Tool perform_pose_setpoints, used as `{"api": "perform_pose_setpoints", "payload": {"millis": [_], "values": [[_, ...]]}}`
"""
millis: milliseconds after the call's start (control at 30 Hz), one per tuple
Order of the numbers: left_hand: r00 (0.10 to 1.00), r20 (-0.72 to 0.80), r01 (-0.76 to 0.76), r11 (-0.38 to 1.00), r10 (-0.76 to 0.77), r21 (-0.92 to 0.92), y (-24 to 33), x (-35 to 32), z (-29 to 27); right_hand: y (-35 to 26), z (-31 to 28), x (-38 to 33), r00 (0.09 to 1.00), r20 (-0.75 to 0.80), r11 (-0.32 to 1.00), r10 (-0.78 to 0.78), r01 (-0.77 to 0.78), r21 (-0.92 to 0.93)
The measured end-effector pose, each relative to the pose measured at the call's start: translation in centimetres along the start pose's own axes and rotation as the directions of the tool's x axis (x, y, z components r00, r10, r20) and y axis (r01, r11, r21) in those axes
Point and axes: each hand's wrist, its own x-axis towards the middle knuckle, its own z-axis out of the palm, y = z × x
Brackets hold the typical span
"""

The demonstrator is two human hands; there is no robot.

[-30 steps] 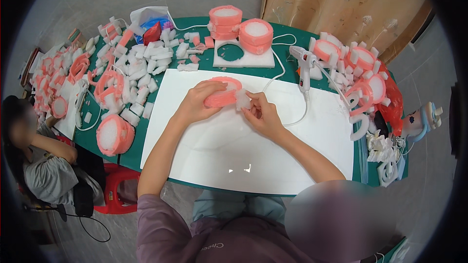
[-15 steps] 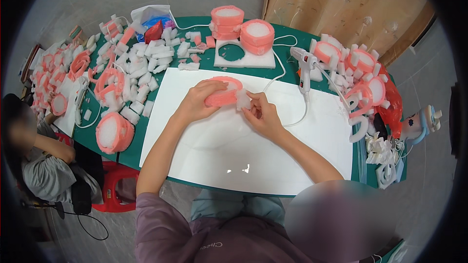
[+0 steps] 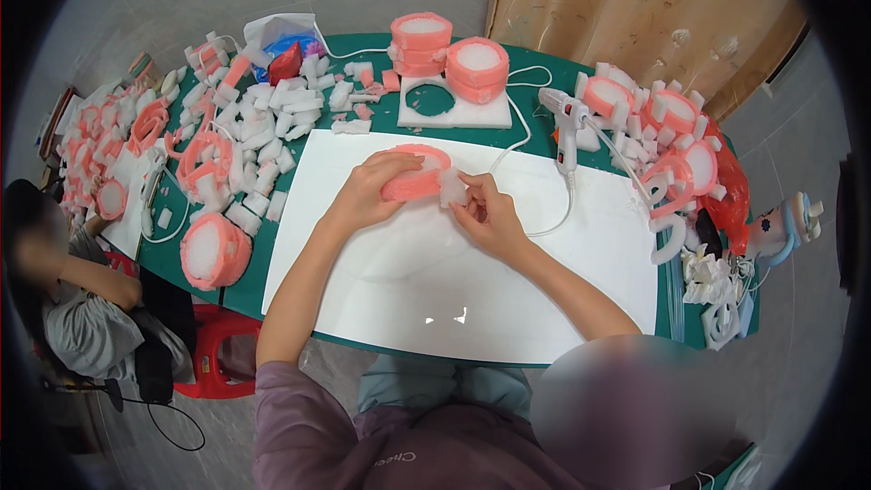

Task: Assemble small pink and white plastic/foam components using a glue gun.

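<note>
Over the white board [image 3: 390, 281], my left hand [image 3: 370, 189] is closed round the left side of a round foam piece [image 3: 415, 183] with a pink rim and a white middle. My right hand [image 3: 486, 216] pinches a small white foam block [image 3: 451, 189] between thumb and fingers. The block is against the right side of the pink rim; whether it is stuck there I cannot tell. My left fingers reach over the top of the round piece and hide part of its white middle.
A white glue gun [image 3: 569, 122] with a cord lies at the board's far right. Loose white foam blocks [image 3: 290, 100] heap at the left. Stacked pink foam rounds [image 3: 477, 71] stand behind, by a white foam sheet [image 3: 490, 113]. A co-worker [image 3: 82, 308] sits at left.
Both hands keep the same hold on the round foam piece and the block. The whole view has shifted very slightly.
</note>
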Motion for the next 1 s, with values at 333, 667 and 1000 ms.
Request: {"api": "perform_pose_setpoints", "payload": {"millis": [333, 667, 1000], "values": [[1.0, -0.013, -0.001, 1.0, 0.0, -0.016, 0.25, 0.1, -0.01, -0.02, -0.06, 0.03, 1.0, 0.003, 1.0, 0.008, -0.008, -0.003], [1.0, 0.011, 0.005, 1.0, -0.005, 0.007, 0.29, 0.09, -0.09, -0.12, -0.09, 0.06, 1.0, 0.004, 1.0, 0.003, -0.003, -0.006], [1.0, 0.016, 0.0, 0.997, -0.001, 0.074, 0.36, 0.37, 0.05, -0.14, -0.17, 0.01, 1.0, -0.01, 1.0, 0.01, -0.01, 0.001]]}}
